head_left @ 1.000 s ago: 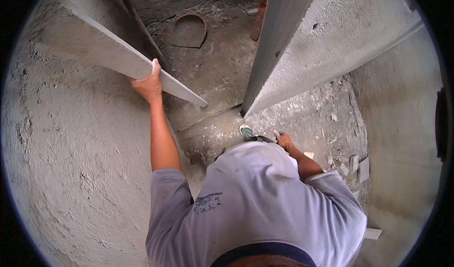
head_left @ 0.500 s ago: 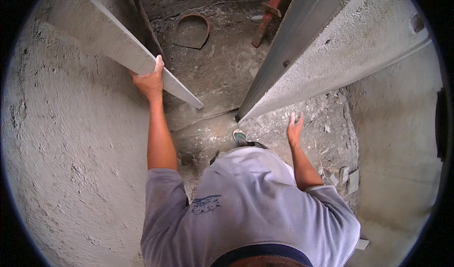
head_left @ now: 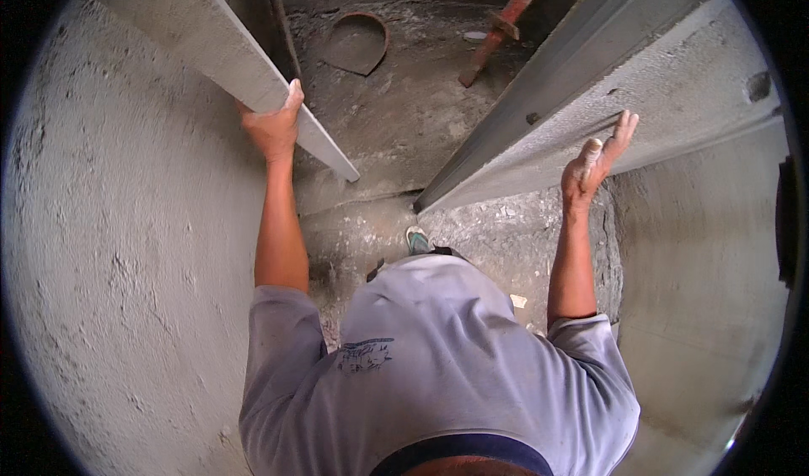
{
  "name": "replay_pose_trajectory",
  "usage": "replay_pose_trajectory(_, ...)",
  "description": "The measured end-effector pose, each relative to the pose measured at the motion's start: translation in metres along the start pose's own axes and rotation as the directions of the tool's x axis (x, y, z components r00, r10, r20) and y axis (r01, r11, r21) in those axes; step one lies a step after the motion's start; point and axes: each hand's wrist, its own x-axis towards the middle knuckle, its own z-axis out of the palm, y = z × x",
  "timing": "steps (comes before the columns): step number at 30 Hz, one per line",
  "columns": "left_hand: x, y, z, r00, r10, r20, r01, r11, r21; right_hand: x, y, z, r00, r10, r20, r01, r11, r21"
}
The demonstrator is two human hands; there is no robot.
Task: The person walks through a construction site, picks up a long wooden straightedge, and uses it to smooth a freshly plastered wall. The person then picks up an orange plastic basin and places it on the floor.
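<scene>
My left hand [head_left: 271, 130] grips a long, flat, pale board [head_left: 327, 149], thumb over its narrow edge and fingers behind its face. The board slants from the upper left toward the middle, alongside the rough plastered wall [head_left: 143, 223] on the left; whether it touches that wall I cannot tell. My right hand [head_left: 595, 162] is raised with fingers stretched and thumb apart, holding nothing. Whitish dust or plaster coats its fingers. Beside it stands the plastered wall end [head_left: 666, 71] on the right; contact between them is unclear.
Ahead on the floor lies a round-rimmed container [head_left: 387, 44] with grey material inside. A red metal prop [head_left: 506, 29] leans at the far side. Debris is strewn over the floor [head_left: 497, 223] near my foot [head_left: 417, 239]. Another plastered wall [head_left: 699, 248] rises at the right.
My right hand has moved up and to the right, from low beside the wall end to in front of its face. My left hand keeps its grip on the board, shifted slightly upward.
</scene>
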Motion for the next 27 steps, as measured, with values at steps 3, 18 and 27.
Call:
replay_pose_trajectory(3, -0.003, 0.020, -0.026, 0.995, -0.071, -0.063, 0.067, 0.996, -0.065, 0.003, -0.004, -0.001, 0.998, -0.002, 0.055, 0.004, 1.000, -0.029)
replay_pose_trajectory(18, -0.062, 0.053, -0.207, 0.850, -0.223, -0.477, 0.322, 0.937, 0.136, 0.001, 0.008, 0.004, 0.984, -0.179, 0.009, 0.179, 0.981, -0.076)
replay_pose_trajectory(27, -0.166, -0.026, -0.227, 0.737, -0.334, -0.588, 0.573, 0.770, 0.281, -0.001, 0.005, 0.002, 0.988, -0.150, 0.039, 0.155, 0.976, -0.155)
